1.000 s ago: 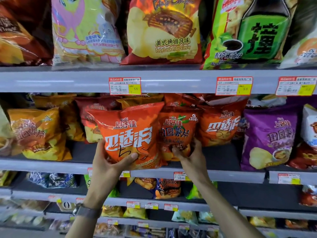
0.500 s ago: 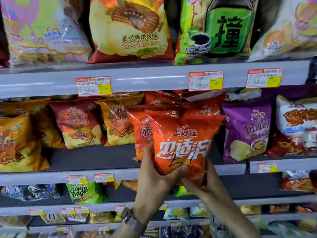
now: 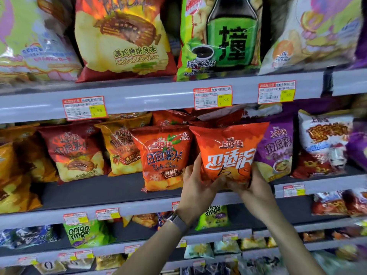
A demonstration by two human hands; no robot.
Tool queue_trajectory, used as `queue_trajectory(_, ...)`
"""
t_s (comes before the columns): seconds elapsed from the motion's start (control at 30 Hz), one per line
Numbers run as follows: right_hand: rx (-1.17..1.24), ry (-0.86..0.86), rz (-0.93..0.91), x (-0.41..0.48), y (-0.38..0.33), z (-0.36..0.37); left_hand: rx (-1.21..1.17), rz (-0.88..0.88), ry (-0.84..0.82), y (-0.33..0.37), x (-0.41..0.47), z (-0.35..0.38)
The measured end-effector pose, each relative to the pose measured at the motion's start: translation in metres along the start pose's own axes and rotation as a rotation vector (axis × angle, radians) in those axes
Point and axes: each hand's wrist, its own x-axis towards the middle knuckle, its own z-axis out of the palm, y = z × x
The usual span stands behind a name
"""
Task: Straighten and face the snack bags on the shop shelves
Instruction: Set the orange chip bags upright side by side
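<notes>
An orange snack bag with white lettering [image 3: 230, 149] stands upright at the front of the middle shelf [image 3: 99, 213], facing me. My left hand [image 3: 196, 185] grips its lower left corner and my right hand [image 3: 250, 187] grips its lower right edge. To its left stands an orange tomato potato-chip bag [image 3: 164, 157], free of both hands. A purple chip bag [image 3: 278, 149] leans right beside the held bag. More orange bags sit behind it, mostly hidden.
Dark red [image 3: 73, 151] and yellow [image 3: 123, 143] chip bags fill the middle shelf's left part. Large bags stand on the top shelf [image 3: 158, 96]. Green onion-ring bags [image 3: 83, 233] and other snacks lie on lower shelves. A watch [image 3: 176, 221] is on my left wrist.
Both hands carried the orange bag rightward along the middle shelf, from beside the dark red bag to next to the purple bag. The tomato chip bag now stands uncovered.
</notes>
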Motion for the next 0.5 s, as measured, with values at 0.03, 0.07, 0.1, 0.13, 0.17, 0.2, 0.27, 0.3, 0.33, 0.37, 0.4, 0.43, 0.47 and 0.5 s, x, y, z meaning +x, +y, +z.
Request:
queue_trajectory(0.03, -0.009, 0.006, -0.009, 0.001, 0.002, 0.002, 0.009, -0.008, 0.005, -0.001, 0.001, -0.001)
queue_trajectory(0.07, -0.015, 0.014, -0.013, 0.003, 0.004, 0.004, 0.028, -0.008, 0.015, -0.003, 0.002, -0.002)
queue_trajectory(0.1, -0.017, 0.022, -0.011, 0.005, 0.005, 0.005, 0.056, -0.003, 0.027, -0.005, 0.002, -0.002)
queue_trajectory(0.13, -0.021, 0.025, -0.005, 0.007, 0.007, 0.005, 0.076, -0.003, 0.041, -0.006, 0.001, -0.002)
queue_trajectory(0.17, -0.026, 0.019, -0.002, 0.008, 0.008, 0.006, 0.091, -0.004, 0.053, -0.007, 0.000, -0.003)
queue_trajectory(0.2, -0.038, 0.007, -0.007, 0.009, 0.009, 0.007, 0.104, 0.000, 0.061, -0.008, -0.002, -0.003)
queue_trajectory(0.27, -0.044, -0.024, -0.005, 0.009, 0.012, 0.008, 0.121, 0.023, 0.067, -0.010, -0.005, -0.005)
queue_trajectory(0.3, -0.040, -0.040, 0.005, 0.009, 0.014, 0.009, 0.121, 0.030, 0.074, -0.011, -0.007, -0.006)
queue_trajectory(0.33, -0.037, -0.054, 0.011, 0.009, 0.016, 0.009, 0.122, 0.033, 0.085, -0.013, -0.009, -0.007)
queue_trajectory(0.37, -0.043, -0.064, 0.010, 0.009, 0.017, 0.010, 0.127, 0.037, 0.092, -0.014, -0.010, -0.008)
queue_trajectory(0.4, -0.054, -0.064, 0.008, 0.010, 0.018, 0.011, 0.136, 0.039, 0.094, -0.016, -0.011, -0.010)
queue_trajectory(0.43, -0.068, -0.057, 0.007, 0.013, 0.018, 0.012, 0.142, 0.041, 0.089, -0.017, -0.010, -0.010)
queue_trajectory(0.47, -0.077, -0.045, 0.010, 0.015, 0.017, 0.012, 0.147, 0.043, 0.084, -0.017, -0.009, -0.011)
queue_trajectory(0.5, -0.080, -0.036, 0.014, 0.017, 0.017, 0.012, 0.147, 0.046, 0.078, -0.016, -0.008, -0.011)
